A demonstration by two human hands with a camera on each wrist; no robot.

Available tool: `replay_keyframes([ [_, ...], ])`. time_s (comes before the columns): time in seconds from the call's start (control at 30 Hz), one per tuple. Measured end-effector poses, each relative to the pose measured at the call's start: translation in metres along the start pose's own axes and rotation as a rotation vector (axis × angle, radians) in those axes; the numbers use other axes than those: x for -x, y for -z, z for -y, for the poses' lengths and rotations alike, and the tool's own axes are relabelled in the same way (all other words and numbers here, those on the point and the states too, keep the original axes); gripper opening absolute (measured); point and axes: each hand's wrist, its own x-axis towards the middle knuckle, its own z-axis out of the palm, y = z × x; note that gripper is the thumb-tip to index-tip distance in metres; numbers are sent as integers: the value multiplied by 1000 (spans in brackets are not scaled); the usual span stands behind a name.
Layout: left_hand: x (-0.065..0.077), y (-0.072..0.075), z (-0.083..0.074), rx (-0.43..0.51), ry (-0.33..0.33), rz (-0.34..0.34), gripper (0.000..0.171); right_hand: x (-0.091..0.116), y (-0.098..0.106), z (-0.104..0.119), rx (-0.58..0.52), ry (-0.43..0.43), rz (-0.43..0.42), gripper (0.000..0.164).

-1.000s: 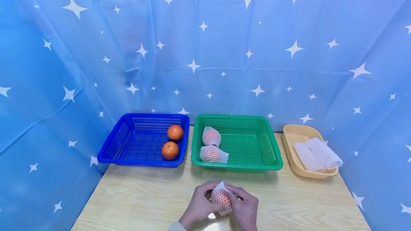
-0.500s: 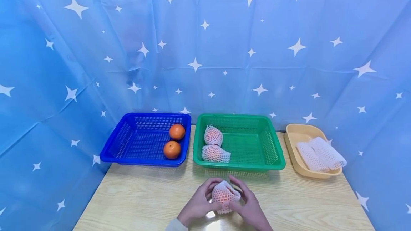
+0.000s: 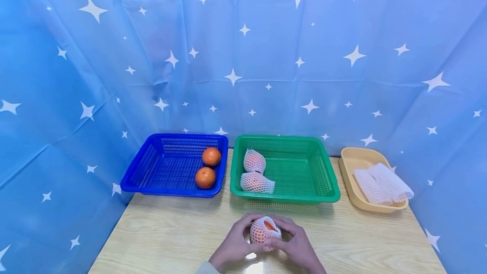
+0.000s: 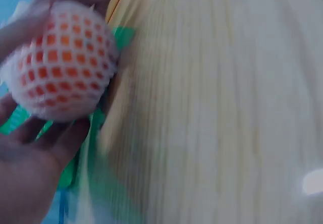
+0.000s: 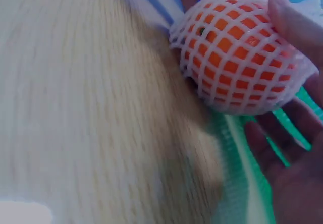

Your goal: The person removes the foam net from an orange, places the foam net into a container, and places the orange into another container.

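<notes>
A blue curtain (image 3: 114, 75) with white stars filled the back of the frame, above a wooden table (image 3: 160, 231). At centre left stood the blue basket (image 3: 171, 168), with two oranges (image 3: 205, 178) near its right wall, one above the other in the frame. At bottom centre, the left hand (image 3: 233, 241) grasped the left side of the netted orange (image 3: 260, 234), its fingers and thumb curved round it. The net gaped at the upper right, baring some peel. Whether the fruit touched the table could not be told. Just above, in the middle of the frame, the green basket (image 3: 293, 176) held two netted fruits (image 3: 257, 182) against its left end, touching each other. Back at bottom centre, the right hand (image 3: 298, 244) grasped the netted orange from the right, thumb low in front. At centre right, a tan tray (image 3: 351, 162) held spare nets (image 3: 382, 183), one jutting over its right rim.
</notes>
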Motion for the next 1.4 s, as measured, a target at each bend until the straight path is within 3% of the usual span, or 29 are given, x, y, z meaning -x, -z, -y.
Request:
replay_keyframes([
  [0.13,-3,-4,2,-1,-13,-40,65,2,-5,4,-10,43,-111,45],
  [0.3,-3,-6,0,22,-37,-89,58,3,-9,9,-61,154,-188,27],
  [0.57,-5,-10,-8,26,-40,-160,26,4,-23,13,-88,310,-377,26],
  [0.73,-6,-8,-10,-14,-35,-181,19,5,-31,11,-48,400,-483,27],
  [0.8,-7,-7,-10,4,-13,-173,19,4,-32,10,-38,403,-486,26],
  [0.97,-10,-3,-11,55,30,-98,27,3,-22,7,-54,308,-336,26],
  [1.17,-13,5,-9,114,32,-3,55,4,3,2,7,314,18,63],
  [1.27,-12,7,-5,150,53,-17,65,3,11,1,51,321,142,73],
  [1.4,-9,8,0,150,85,-74,60,1,17,2,75,244,188,77],
])
